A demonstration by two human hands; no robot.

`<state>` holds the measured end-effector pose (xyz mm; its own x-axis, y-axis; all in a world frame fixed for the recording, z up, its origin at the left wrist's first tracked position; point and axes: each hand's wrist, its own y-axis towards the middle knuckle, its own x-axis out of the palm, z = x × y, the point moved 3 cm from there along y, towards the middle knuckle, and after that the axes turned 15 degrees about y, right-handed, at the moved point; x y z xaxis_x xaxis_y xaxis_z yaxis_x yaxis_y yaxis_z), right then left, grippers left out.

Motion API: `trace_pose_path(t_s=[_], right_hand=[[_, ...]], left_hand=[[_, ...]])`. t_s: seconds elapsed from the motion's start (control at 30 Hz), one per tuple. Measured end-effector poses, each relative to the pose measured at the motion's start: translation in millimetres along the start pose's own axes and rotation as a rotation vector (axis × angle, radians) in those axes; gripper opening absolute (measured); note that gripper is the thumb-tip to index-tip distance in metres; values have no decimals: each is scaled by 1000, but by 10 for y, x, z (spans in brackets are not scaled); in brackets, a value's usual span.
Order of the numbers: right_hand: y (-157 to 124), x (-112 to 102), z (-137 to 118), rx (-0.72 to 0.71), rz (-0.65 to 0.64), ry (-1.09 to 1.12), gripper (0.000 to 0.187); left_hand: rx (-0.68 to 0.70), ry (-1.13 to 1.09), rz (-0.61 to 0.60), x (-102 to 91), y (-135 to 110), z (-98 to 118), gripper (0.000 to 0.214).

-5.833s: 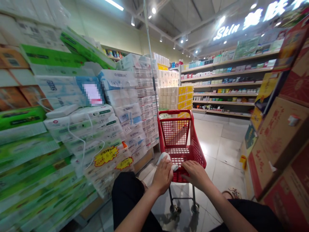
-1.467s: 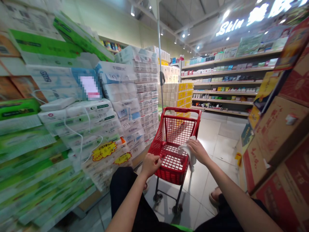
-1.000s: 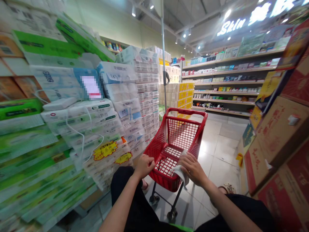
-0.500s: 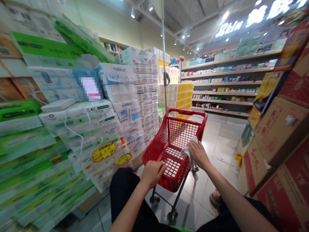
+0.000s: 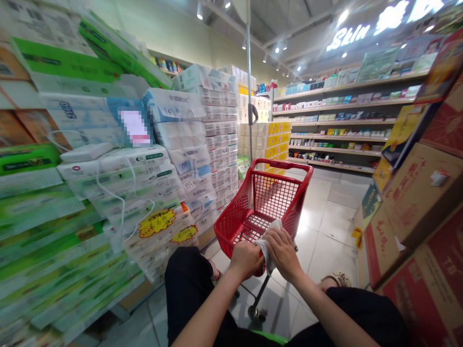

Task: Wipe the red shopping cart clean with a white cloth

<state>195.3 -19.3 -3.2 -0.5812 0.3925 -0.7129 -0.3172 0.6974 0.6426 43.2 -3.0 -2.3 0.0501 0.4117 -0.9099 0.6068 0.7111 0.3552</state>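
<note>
A red plastic shopping cart [image 5: 277,190] with grid walls stands between my knees. My left hand [image 5: 247,260] is closed over its near rim, fingers curled. Beside it, my right hand [image 5: 282,251] presses a white cloth [image 5: 268,248] around the near right corner of the rim. One end of the cloth reaches the fingers of my left hand; whether they also pinch it I cannot tell. Both hands hide the rim beneath them.
Stacked tissue packs [image 5: 144,178] rise on the left, with a white cable [image 5: 121,212] hanging over them. Cardboard boxes [image 5: 408,188] are piled on the right. A metal pole [image 5: 249,72] stands behind the cart, and product shelves [image 5: 333,120] line the back.
My right hand has slid the cloth along the right rim toward me, to the near corner. My left hand has shifted slightly right, and the two hands are now side by side.
</note>
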Motion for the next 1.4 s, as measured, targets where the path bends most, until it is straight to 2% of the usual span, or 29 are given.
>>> trace_pose_path(t_s=[0.07,0.13,0.27,0.37,0.43,0.53,0.63,0.7,0.8,0.93,1.03,1.13,1.23,1.33,1.4], right_hand=[[36,-32,54,-74,-78,8,32],[124,-138,262,-113,-155,-7,31],[328,-446,843,29,-113,-92,36],[359,-515,1002,112,-63,-132,38],[310,-450,895,148,-11,-141,38],[188,-250,514,137,47,-123,35],[106,-84,186,78,18,-81,31],[95,-74,149,12,-42,-63,31],[119,-245,411,-59,-128,-84,32],[148,-647,980,47,-75,-181,37],[149,-783,1155,134,-20,-230,38],[132,-678,1000,208,48,-248,37],[88,-416,603,201,95,-216,34],[36,-174,219,160,68,-149,34],[16,-109,106,132,25,-122,35]], left_hand=[[20,2,5,3,-10,-28,33],[26,-2,23,-10,-23,-44,35],[28,-17,50,-28,-29,-59,42],[32,-26,60,-9,-10,-79,42],[32,-27,68,7,5,-106,41],[48,-35,77,12,10,-169,37],[72,-54,78,-12,-21,-243,35],[85,-60,77,-35,-54,-286,35],[95,-57,75,-60,-95,-323,38],[99,-70,78,-58,-95,-313,43],[91,-73,83,-28,-66,-272,44],[75,-60,91,-1,-44,-237,43],[68,-51,97,-7,-40,-233,43],[75,-38,95,-38,-52,-256,41],[78,-36,96,-57,-62,-274,39]])
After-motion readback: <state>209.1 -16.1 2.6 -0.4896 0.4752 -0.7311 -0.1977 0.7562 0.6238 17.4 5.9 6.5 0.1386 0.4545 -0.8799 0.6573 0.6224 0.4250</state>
